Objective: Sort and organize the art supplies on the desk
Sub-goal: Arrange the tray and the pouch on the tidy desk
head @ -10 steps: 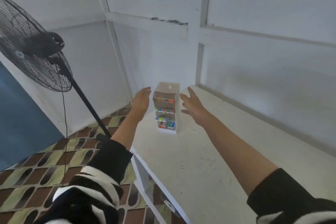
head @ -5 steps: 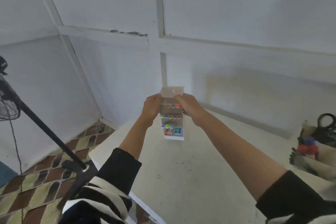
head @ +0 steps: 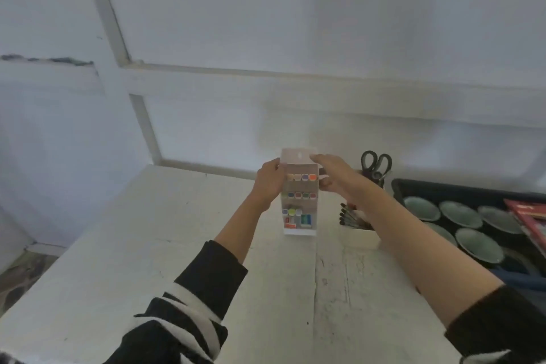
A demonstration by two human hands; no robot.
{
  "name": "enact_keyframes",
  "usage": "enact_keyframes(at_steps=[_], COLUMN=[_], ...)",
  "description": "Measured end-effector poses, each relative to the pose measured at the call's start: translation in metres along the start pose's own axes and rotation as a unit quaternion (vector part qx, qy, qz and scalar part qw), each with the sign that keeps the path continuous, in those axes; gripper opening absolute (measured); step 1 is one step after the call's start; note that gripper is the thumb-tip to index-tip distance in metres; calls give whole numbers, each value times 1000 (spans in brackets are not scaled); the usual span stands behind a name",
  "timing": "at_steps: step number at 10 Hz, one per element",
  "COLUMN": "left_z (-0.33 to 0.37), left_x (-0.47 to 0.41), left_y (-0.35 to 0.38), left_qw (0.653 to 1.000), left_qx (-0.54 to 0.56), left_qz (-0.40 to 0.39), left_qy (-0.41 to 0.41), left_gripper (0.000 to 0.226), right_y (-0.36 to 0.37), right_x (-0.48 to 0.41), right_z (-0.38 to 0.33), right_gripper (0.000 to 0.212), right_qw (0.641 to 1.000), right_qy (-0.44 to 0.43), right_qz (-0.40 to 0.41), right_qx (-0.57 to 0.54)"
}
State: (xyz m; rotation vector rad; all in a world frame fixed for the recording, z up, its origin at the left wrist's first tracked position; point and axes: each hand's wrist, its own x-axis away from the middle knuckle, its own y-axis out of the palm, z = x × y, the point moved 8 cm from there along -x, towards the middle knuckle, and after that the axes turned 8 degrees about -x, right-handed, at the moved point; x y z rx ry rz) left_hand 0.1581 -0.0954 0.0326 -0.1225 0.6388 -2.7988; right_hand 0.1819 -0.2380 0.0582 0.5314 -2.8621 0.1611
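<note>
Marker pack [head: 299, 201] upright, mid-desk toward the back wall; can't tell if its base touches the desk [head: 147, 245]. Left hand [head: 269, 183] grips its left edge and right hand [head: 334, 176] pinches the top right, fingers curled on both. Just right of it: white box of pens [head: 359, 238], scissors [head: 375, 164] behind, then a black tray [head: 443, 189] of green dishes [head: 478, 242].

No legible text found. Printed patches low on the marker pack [head: 299, 220] are blurred past reading. The red booklet [head: 527, 213] at the right (partly cut off) carries faint print, none decipherable.
</note>
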Motion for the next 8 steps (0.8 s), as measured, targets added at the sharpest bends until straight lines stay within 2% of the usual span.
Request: enact_keyframes(at_steps=[2, 4, 6, 8], left_z=[19, 27, 27, 19], left_x=[4, 8, 10, 6], left_y=[47, 60, 58, 54], left_qw=[999, 997, 996, 997], left_qx=[-13, -43, -60, -75], left_qz=[-42, -43, -32, -23], left_qy=[20, 56, 63, 19], left_gripper=[31, 32, 31, 32], right_y=[-45, -59, -52, -47], right_x=[8, 13, 17, 28], right_z=[22, 30, 33, 31], right_gripper=[48, 34, 49, 50], right_qw=[998, 998, 998, 999], right_qy=[26, 33, 27, 3], right_qz=[37, 55, 52, 35], right_qx=[32, 25, -5, -10])
